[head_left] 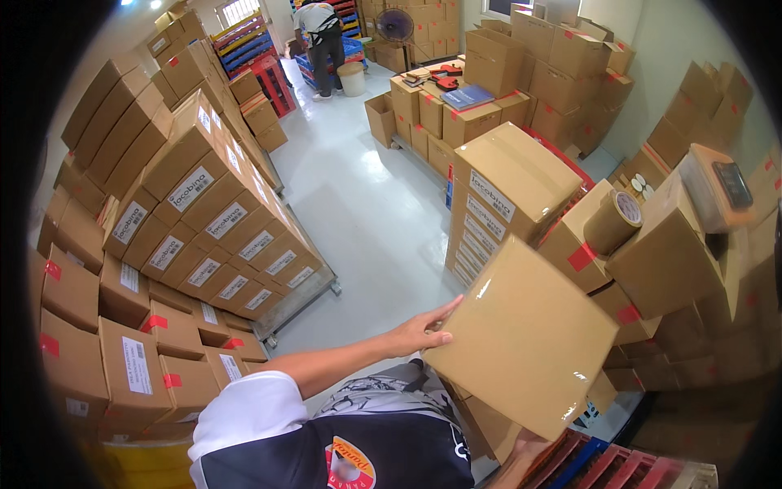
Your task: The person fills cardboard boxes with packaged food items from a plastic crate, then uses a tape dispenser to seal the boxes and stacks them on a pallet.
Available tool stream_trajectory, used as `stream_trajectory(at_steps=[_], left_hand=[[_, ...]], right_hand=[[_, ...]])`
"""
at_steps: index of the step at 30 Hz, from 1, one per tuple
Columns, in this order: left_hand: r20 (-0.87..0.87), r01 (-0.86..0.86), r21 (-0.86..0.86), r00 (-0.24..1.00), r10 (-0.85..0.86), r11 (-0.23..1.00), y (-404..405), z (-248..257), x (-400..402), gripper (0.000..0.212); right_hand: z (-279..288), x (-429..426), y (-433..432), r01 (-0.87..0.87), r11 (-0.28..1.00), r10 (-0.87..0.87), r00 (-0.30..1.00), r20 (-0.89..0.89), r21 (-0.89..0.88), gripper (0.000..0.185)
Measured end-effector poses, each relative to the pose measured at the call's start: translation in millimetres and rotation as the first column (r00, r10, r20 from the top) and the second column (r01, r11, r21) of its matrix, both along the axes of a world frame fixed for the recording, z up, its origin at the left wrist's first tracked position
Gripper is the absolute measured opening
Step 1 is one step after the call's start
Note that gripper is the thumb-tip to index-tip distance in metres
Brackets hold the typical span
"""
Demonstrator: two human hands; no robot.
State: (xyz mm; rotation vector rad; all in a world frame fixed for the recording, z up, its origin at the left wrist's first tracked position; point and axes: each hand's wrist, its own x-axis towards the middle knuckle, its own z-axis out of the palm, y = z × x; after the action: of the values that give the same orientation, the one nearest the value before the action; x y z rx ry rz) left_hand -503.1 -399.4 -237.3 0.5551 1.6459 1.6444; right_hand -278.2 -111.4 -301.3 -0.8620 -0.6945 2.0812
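Observation:
A sealed cardboard box [519, 336], with clear tape shining along its edges, is held tilted in front of my body. My left hand [427, 330] grips its left side, the thumb on the near face and the fingers along the edge. At the box's lower corner is my right hand [526, 449], mostly hidden beneath it and seen only at the wrist and base. Just beyond the held box rises a stack of cardboard boxes [519, 168] with white printed labels. Below it, part of another cardboard box [489, 422] shows beside my apron.
To the left, labelled boxes [226, 220] stand on a wheeled platform [299, 305]. A tape roll [614, 220] and a plastic container [715, 189] rest on boxes at right. Plastic crates [617, 467] lie lower right. Another person [321, 43] bends over blue crates far back.

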Motion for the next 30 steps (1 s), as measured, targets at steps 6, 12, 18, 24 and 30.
stream_trajectory(at_steps=[6, 12, 18, 24, 30], left_hand=[[0.104, -0.169, 0.581, 0.986, 0.133, 0.796, -27.2, 73.6, -7.3, 0.117], [-0.185, -0.035, 0.590, 0.967, 0.177, 0.807, -30.8, 149.3, -123.6, 0.130], [0.495, -0.503, 0.697, 0.853, 0.165, 0.512, -126.5, 62.4, -220.0, 0.094], [0.726, -0.750, 0.496, 0.635, 0.263, 0.438, -109.1, -2.9, -351.2, 0.074], [0.868, -0.839, 0.411, 0.480, 0.130, 0.356, -72.9, -43.8, -417.4, 0.054]], right_hand=[[48.8, -68.2, -8.3, -0.112, 0.989, 0.112, 0.994, 0.011, 0.101, 0.056], [59.8, -165.3, -44.7, -0.214, 0.971, 0.214, 0.977, 0.015, 0.105, 0.054], [77.5, -328.3, -103.6, -0.299, 0.953, 0.298, 0.954, 0.029, 0.050, 0.052], [122.5, -486.1, -92.3, -0.274, 0.946, 0.265, 0.961, 0.074, 0.173, 0.050], [114.8, -592.1, -44.5, -0.419, 0.817, 0.460, 0.888, -0.011, 0.397, 0.060]])
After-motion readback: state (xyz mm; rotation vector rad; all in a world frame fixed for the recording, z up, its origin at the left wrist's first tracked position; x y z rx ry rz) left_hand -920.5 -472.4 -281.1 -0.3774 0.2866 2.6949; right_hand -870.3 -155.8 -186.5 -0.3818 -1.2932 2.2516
